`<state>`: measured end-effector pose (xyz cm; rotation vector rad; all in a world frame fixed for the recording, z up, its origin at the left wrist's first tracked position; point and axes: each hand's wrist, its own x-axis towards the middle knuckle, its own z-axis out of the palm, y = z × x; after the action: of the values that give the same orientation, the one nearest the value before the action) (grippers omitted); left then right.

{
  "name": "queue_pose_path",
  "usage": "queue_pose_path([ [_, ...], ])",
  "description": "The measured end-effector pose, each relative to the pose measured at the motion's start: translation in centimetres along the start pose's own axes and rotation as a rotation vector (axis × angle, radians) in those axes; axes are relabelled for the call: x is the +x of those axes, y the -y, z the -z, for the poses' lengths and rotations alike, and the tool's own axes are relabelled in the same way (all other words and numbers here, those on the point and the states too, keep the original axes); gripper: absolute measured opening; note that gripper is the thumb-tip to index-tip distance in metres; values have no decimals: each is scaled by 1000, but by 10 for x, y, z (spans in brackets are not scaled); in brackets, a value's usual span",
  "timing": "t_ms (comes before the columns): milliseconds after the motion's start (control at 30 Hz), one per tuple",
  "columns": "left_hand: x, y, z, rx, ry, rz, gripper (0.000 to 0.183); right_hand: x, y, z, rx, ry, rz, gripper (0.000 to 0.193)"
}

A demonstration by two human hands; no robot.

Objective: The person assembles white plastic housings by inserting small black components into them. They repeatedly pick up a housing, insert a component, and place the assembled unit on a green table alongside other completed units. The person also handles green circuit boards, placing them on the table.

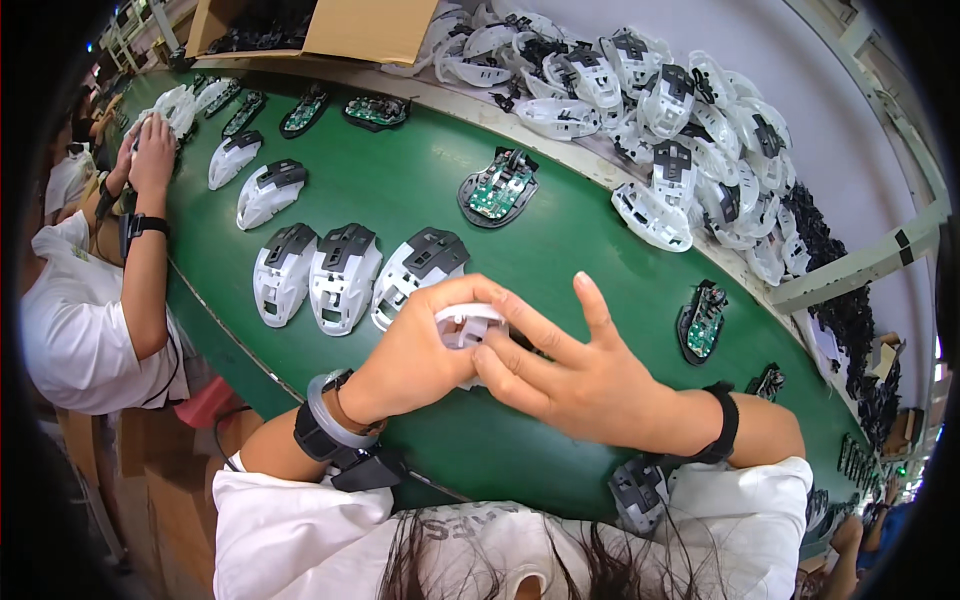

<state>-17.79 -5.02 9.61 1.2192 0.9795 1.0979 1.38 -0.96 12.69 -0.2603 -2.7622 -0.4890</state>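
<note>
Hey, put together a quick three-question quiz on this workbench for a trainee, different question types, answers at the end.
1. True or false: the left hand holds a white part.
2. What colour is the tabletop? A) blue B) green C) yellow
3. Fill in: a cardboard ____ stands left of the heap of white shells.

Key: 1 true; 2 B; 3 box.

Grey lettering (465,519) on the chest of the wearer's white shirt (320,560); seen inverted and foreshortened, partly crossed by strands of dark hair (403,555); it is probably a printed word, though not securely legible; no other text can be read.
</note>
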Motion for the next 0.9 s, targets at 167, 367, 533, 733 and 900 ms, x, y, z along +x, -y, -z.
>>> queue_pose_path([
  [167, -13, -17, -3, 168, -48, -143, 29, -21, -14, 26, 261, -184, 190, 23],
  [367, -16, 4, -39, 816, 471, -451, 70, 67, -139, -54, 280, -138, -242, 15],
  [533, -9, -7, -12, 812, 314, -349, 81, 140, -222, -220, 21, 94, -488, 19],
  [733, 1, 4, 28, 1188, -134, 26, 71, 146, -239, -275, 92, -17, -430, 18],
  [900, 9, 5, 30, 923, -253, -208, 61, 110, -170, -131, 279, -225, -423, 10],
])
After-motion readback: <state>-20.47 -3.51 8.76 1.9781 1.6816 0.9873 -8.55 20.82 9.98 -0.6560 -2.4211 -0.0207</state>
